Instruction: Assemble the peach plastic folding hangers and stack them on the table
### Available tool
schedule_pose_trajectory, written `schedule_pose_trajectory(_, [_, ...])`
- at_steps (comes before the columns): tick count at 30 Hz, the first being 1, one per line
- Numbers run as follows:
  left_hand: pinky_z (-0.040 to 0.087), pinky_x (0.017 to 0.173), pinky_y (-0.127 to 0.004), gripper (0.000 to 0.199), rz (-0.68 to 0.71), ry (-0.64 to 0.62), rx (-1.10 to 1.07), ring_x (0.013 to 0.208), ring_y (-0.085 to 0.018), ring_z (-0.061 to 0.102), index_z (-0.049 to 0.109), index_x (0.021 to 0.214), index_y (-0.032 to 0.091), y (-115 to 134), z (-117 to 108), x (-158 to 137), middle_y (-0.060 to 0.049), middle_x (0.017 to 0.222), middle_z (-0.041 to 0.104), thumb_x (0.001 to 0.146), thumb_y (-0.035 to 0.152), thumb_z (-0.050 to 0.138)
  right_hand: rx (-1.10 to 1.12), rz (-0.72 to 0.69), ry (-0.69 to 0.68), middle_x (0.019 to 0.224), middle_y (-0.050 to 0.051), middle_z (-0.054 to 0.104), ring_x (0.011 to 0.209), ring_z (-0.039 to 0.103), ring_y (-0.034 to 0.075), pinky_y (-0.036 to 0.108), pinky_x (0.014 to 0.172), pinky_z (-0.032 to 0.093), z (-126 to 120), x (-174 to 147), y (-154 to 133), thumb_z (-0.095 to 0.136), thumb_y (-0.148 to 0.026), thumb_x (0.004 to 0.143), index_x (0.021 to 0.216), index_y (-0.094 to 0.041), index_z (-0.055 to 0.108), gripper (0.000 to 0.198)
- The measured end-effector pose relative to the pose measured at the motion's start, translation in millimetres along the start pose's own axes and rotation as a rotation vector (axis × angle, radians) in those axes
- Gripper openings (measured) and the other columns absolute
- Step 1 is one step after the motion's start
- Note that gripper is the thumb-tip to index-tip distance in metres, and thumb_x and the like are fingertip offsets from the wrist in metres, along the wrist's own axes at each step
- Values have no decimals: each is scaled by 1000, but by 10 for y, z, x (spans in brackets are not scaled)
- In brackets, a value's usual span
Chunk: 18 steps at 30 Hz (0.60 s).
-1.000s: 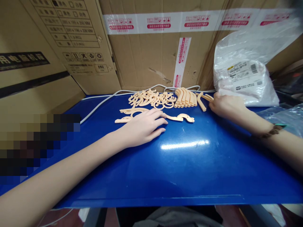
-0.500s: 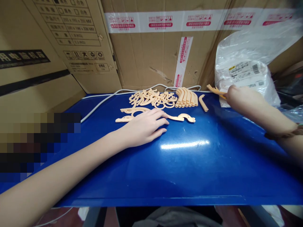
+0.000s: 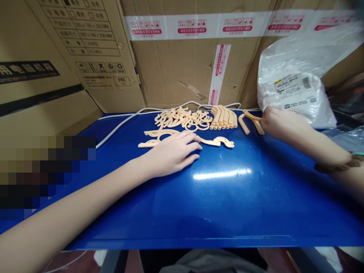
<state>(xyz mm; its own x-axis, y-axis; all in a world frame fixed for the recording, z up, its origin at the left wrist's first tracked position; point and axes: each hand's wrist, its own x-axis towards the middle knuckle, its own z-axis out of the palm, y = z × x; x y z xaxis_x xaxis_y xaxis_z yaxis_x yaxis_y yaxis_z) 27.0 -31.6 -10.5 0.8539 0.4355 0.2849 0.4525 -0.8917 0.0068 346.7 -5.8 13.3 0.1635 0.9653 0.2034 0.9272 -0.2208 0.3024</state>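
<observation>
Right of the curved beige tubes (image 3: 224, 118), the closed right hand (image 3: 275, 120) grips a slender piece (image 3: 252, 116); left of them, the loosely open left hand (image 3: 176, 153) lies over wavy parts (image 3: 215, 143).

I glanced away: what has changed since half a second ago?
The right hand has moved left and slightly down, carrying the strip toward the loose piece. Another piece now shows below the strip; whether held is unclear. The left hand, pile and bag stayed put.
</observation>
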Motion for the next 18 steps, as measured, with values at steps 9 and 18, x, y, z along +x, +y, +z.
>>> schedule_pose_trajectory(9, [42, 101, -40, 28, 0, -7, -6, 117, -23, 52, 62, 115, 15, -3, -10, 1, -10, 125, 58, 99, 29, 44, 16, -44, -44, 97, 26, 69, 90, 68, 38, 41, 69, 47, 177, 23, -143, 29, -39, 95, 117, -6, 54, 46])
schedule_pose_trajectory(18, [42, 101, -40, 27, 5, -1, -5, 118, -23, 52, 62, 115, 16, 0, 4, 6, -10, 126, 58, 99, 29, 44, 64, -57, -88, 102, 23, 70, 92, 67, 37, 41, 72, 44, 199, 83, -72, 24, -41, 96, 116, -12, 56, 47])
